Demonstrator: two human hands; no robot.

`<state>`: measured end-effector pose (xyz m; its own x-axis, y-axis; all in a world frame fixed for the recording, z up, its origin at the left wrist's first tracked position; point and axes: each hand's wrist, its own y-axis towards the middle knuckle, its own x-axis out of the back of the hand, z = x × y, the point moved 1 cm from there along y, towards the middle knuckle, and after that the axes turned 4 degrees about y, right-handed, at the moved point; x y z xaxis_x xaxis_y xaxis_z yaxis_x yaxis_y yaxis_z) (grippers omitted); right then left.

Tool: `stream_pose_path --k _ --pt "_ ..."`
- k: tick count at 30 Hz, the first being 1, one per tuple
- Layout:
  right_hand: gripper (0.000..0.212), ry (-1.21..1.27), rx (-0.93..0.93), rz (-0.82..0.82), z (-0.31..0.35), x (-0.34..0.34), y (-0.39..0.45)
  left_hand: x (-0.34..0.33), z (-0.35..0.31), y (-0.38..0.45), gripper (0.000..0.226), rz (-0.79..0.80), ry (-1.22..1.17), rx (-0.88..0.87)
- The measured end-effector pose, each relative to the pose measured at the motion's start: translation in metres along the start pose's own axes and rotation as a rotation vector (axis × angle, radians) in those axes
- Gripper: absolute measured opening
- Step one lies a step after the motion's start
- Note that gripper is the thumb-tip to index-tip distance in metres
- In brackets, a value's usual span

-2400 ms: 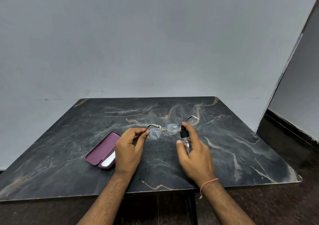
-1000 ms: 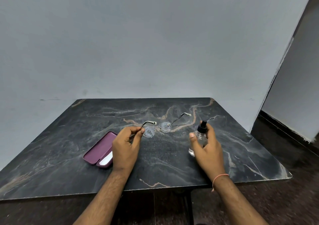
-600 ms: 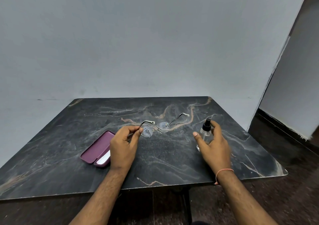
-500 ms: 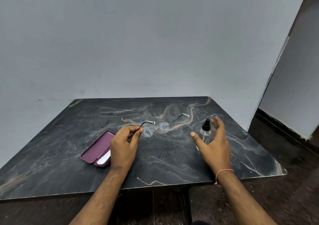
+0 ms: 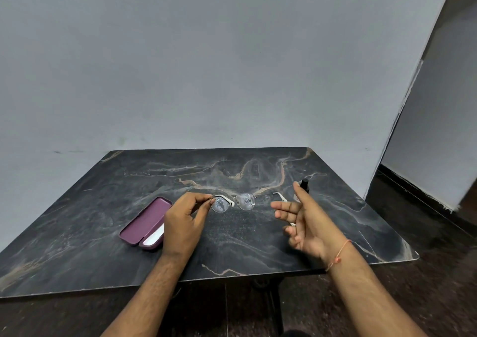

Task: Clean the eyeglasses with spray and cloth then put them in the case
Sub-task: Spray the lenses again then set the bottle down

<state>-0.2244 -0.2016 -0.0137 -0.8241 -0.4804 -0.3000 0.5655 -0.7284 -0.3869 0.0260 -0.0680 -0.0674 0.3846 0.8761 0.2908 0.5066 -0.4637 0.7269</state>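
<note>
Head camera view, looking down at a dark marble-patterned table set against a plain grey wall. A person's left hand is held over the middle of the table, thumb and forefinger pinching the left end of a pair of eyeglasses at the hinge beside the left lens. Both round lenses are speckled with fine droplets, and the far temple arm sticks out to the right, near the other hand. The right hand is raised just right of the eyeglasses with its fingers loosely spread and holding nothing; a thin orange thread bracelet circles its wrist. Half a second ago this hand was just opening around the small spray bottle; now it has let go and drawn back toward the person, and the bottle stands by itself behind the hand, with only its black cap and a sliver of clear body showing past the forefinger. The left hand has kept its grip on the eyeglasses throughout. A purple eyeglass case lies open on the table to the left of the left hand, with a white cloth showing inside its nearer half
</note>
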Motion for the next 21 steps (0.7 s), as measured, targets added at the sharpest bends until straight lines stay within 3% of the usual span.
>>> stream_pose_path --k 7,21 --pt "0.023 -0.028 -0.056 0.017 0.002 -0.006 0.0 0.006 -0.004 -0.003 0.01 0.037 0.024 -0.059" --pt "0.019 -0.305 0.159 -0.078 -0.024 0.006 0.011 0.009 0.008 0.003 0.023 0.198 0.311 -0.299"
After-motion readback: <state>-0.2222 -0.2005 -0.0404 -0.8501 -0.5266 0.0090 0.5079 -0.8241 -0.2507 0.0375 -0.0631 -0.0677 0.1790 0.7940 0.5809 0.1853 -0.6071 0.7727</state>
